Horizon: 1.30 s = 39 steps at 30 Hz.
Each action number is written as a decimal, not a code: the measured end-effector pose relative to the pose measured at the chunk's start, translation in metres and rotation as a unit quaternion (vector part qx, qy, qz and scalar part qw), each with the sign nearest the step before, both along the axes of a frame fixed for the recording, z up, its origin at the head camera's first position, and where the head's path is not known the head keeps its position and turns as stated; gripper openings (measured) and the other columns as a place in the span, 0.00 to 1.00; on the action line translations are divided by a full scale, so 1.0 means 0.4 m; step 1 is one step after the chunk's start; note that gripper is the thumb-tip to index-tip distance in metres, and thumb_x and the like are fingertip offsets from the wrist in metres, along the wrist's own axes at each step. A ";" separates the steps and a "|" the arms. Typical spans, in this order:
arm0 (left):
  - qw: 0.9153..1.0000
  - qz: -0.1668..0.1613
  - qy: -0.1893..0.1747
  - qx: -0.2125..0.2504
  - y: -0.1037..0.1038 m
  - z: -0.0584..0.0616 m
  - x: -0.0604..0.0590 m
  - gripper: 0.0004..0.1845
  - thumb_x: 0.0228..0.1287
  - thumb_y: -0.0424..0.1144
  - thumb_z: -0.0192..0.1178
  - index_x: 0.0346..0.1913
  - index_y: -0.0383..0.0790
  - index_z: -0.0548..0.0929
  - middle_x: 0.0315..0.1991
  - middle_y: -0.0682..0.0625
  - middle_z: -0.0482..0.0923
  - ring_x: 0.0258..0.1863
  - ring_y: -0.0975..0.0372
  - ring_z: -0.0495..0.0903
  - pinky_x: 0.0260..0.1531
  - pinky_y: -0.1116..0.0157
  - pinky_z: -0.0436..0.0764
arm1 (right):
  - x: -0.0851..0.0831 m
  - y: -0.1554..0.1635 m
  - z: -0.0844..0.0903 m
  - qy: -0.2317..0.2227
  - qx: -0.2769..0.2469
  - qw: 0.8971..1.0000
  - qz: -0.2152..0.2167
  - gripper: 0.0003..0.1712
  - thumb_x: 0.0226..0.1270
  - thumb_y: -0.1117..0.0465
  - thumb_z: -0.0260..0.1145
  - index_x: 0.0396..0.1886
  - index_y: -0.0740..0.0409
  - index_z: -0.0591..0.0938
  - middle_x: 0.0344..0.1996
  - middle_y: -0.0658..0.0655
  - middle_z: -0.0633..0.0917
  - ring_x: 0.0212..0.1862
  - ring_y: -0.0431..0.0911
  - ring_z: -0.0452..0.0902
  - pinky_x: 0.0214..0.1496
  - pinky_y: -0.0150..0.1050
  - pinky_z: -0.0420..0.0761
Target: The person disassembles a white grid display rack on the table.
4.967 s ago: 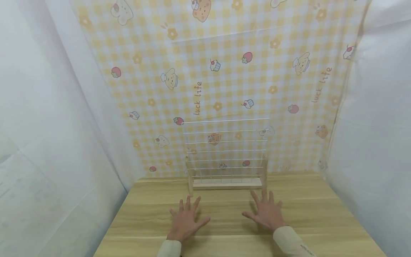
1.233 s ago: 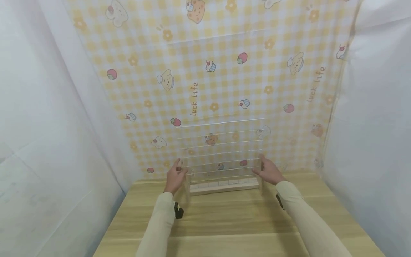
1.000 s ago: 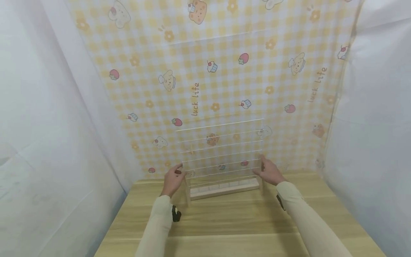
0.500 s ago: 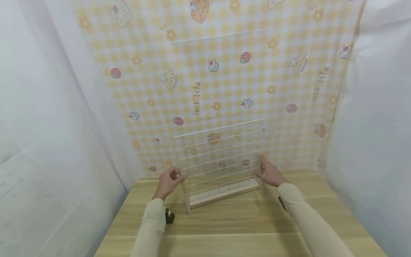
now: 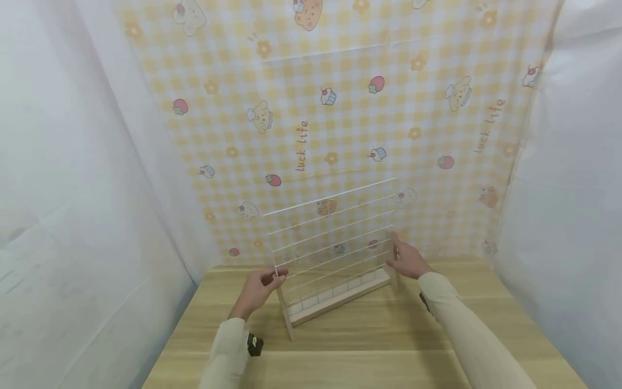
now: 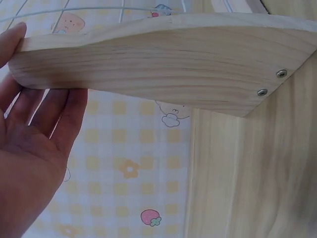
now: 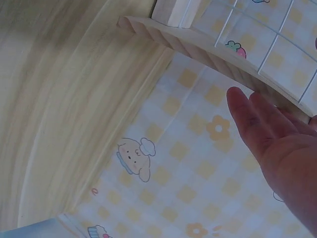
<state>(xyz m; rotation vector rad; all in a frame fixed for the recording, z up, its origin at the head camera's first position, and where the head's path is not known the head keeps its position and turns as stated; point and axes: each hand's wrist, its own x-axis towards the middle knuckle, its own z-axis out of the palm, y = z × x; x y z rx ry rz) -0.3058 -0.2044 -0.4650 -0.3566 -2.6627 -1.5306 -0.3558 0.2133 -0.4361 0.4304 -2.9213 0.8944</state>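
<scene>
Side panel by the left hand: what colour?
Light tan; the side panel shows best in the left wrist view.

White wire-grid rack (image 5: 333, 246) with pale wooden base (image 5: 340, 301) and side pieces (image 6: 148, 59), upright, slantwise on the wooden tabletop (image 5: 359, 373)

- We see a yellow-and-white check on the backdrop (image 5: 350, 124), printed with red strawberries (image 5: 377, 85), orange flowers (image 5: 331, 158) and blue-striped cupcakes (image 5: 329, 97)
- We find the wire grid (image 5: 333, 231) white
- We note pale, grained wood on the side panels (image 6: 153, 64), silvery screws (image 6: 282, 73)
- We see the table (image 5: 350, 335) yellowish tan, grain-streaked
- We have white curtains (image 5: 73, 189), cream sleeves (image 5: 473, 329) and black wrist devices (image 5: 255, 344)
</scene>
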 end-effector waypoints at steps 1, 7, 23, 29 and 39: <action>1.000 0.002 0.002 0.008 0.001 -0.004 0.006 0.17 0.59 0.58 0.58 0.49 0.61 0.81 0.48 0.56 0.82 0.44 0.63 0.80 0.49 0.59 0.78 | -0.001 -0.003 0.002 -0.001 0.004 1.000 0.000 0.49 0.62 0.58 0.61 0.71 0.70 0.42 0.63 0.76 0.64 0.62 0.69 0.63 0.64 0.60 0.64; 0.997 0.017 0.028 0.072 0.017 -0.033 0.052 0.16 0.62 0.53 0.56 0.51 0.55 0.80 0.55 0.54 0.79 0.53 0.61 0.79 0.53 0.64 0.77 | -0.013 -0.013 0.003 -0.024 0.039 0.999 0.003 0.50 0.63 0.55 0.60 0.72 0.65 0.39 0.63 0.74 0.65 0.63 0.69 0.63 0.65 0.60 0.64; 0.986 0.112 0.038 0.120 0.091 -0.059 0.162 0.14 0.57 0.59 0.58 0.44 0.62 0.81 0.40 0.59 0.82 0.36 0.69 0.76 0.38 0.71 0.77 | -0.033 -0.046 0.014 -0.010 0.058 0.998 0.014 0.49 0.60 0.58 0.61 0.71 0.68 0.43 0.62 0.75 0.67 0.59 0.67 0.69 0.63 0.58 0.67; 0.984 0.121 0.061 0.114 0.110 -0.069 0.195 0.13 0.59 0.57 0.57 0.43 0.59 0.82 0.44 0.59 0.83 0.40 0.67 0.75 0.46 0.68 0.76 | -0.035 -0.060 0.012 0.002 0.049 0.999 0.023 0.47 0.59 0.62 0.60 0.70 0.70 0.44 0.66 0.74 0.60 0.63 0.68 0.63 0.66 0.58 0.62; 0.978 0.148 0.083 0.124 0.131 -0.073 0.209 0.10 0.59 0.57 0.56 0.41 0.63 0.82 0.43 0.67 0.82 0.48 0.67 0.75 0.51 0.63 0.73 | -0.043 -0.074 -0.013 -0.009 0.005 1.000 0.025 0.50 0.61 0.61 0.60 0.71 0.68 0.38 0.68 0.76 0.53 0.68 0.71 0.49 0.68 0.63 0.55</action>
